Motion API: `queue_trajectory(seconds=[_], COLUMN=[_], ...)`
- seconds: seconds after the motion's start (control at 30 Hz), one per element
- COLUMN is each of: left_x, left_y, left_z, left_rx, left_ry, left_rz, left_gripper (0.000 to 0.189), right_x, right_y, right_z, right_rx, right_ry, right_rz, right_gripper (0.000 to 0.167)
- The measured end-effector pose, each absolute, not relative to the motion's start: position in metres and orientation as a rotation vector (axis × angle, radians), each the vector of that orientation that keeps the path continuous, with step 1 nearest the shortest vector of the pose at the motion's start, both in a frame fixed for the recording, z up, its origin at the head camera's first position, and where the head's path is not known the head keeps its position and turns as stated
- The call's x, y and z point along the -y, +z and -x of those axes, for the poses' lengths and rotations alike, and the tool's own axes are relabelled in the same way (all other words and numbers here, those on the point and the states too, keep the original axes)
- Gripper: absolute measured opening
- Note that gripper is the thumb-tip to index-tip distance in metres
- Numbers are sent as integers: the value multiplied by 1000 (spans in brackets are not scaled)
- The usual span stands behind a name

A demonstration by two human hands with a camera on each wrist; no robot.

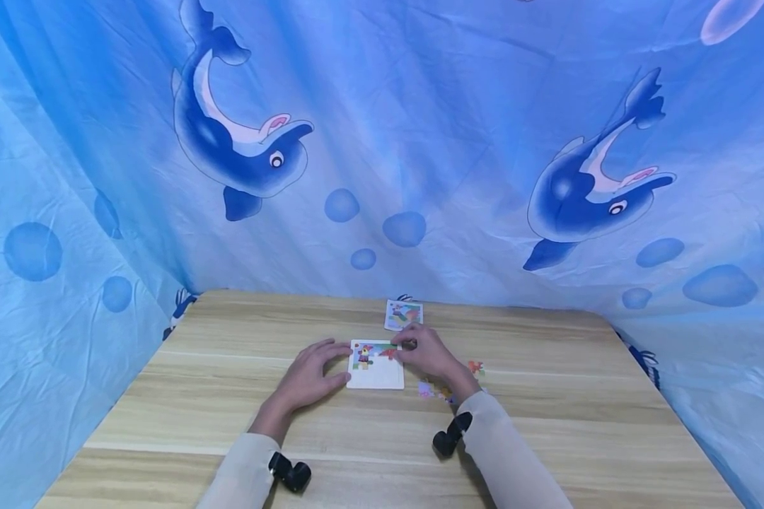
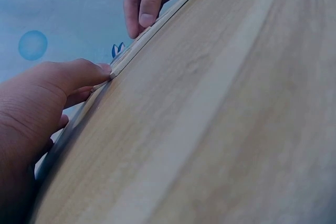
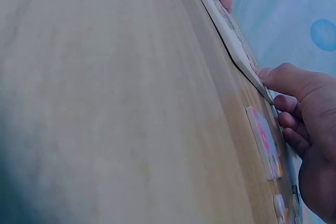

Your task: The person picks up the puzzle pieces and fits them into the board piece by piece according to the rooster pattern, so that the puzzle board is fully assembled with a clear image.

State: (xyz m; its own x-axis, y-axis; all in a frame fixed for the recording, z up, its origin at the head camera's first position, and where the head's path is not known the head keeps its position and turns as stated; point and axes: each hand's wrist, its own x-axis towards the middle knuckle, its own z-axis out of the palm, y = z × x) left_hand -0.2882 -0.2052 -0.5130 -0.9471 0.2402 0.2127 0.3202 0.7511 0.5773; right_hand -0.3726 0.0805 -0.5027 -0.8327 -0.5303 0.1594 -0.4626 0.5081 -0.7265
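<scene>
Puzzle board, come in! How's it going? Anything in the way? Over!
Left hand at left edge, right hand at upper right. Puzzle board partly filled. Loose pieces to the right, bare lower part unblocked.

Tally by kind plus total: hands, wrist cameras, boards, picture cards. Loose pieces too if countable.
Hands: 2 (left hand, right hand)
Wrist cameras: 2
Puzzle board: 1
Picture card: 1
Total: 6
Loose pieces left out: bunched and partly blocked, can't count reliably.
</scene>
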Motion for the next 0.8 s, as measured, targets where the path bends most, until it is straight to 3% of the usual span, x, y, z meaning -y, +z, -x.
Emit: queue_trajectory(seconds=[0.3, 0.6, 0.8], left_x=[206, 205, 206], left_y=[-514, -515, -514], left_z=[289, 289, 289], left_rx=[2822, 2811, 2821], left_ry=[-952, -945, -942], left_rz=[463, 487, 477], left_gripper=[51, 51, 51], right_x=[-94, -151, -181], right_y=[-494, -486, -489], right_z=[363, 353, 351], right_rx=[-2659, -2751, -2757], right_ry=[-1311, -1317, -1253], right_rz=[825, 762, 757], right_gripper=[26, 29, 22])
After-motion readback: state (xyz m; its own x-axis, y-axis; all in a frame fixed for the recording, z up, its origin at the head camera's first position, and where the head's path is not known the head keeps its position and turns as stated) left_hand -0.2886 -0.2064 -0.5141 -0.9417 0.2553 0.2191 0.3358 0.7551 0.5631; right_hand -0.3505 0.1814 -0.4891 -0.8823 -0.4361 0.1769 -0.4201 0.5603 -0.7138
